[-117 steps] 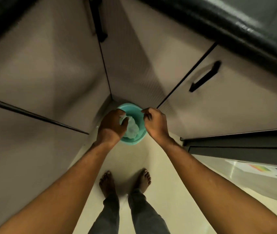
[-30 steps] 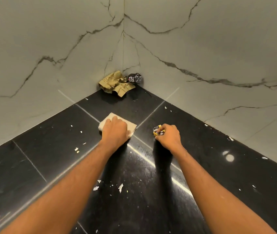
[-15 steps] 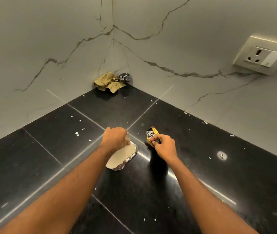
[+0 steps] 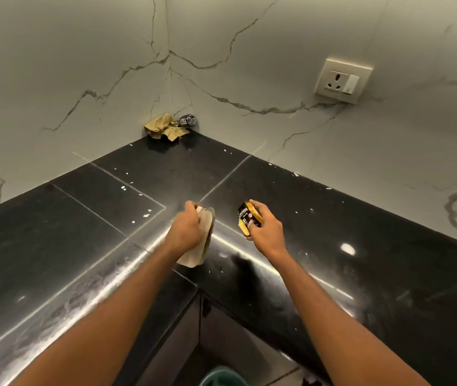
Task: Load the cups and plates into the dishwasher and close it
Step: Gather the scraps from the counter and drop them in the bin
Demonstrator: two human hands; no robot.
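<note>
No cups, plates or dishwasher are in view. My left hand (image 4: 187, 232) grips a flat beige paper-and-foil lid (image 4: 198, 246) by its upper edge, lifted off the black countertop (image 4: 82, 224). My right hand (image 4: 265, 231) pinches a small black-and-gold wrapper (image 4: 248, 217) above the counter, held upright. The two hands are about a hand's width apart, near the inner corner of the L-shaped counter.
Crumpled brown paper (image 4: 164, 129) and a small dark wrapper (image 4: 187, 120) lie in the far corner against the marble wall. White crumbs are scattered over the counter. A wall socket (image 4: 341, 80) is at the upper right. A teal bin (image 4: 221, 377) stands on the floor below.
Both hands have lifted and drawn back toward the counter's inner edge, carrying the lid and the wrapper. The view has tilted down, and the teal bin now shows below.
</note>
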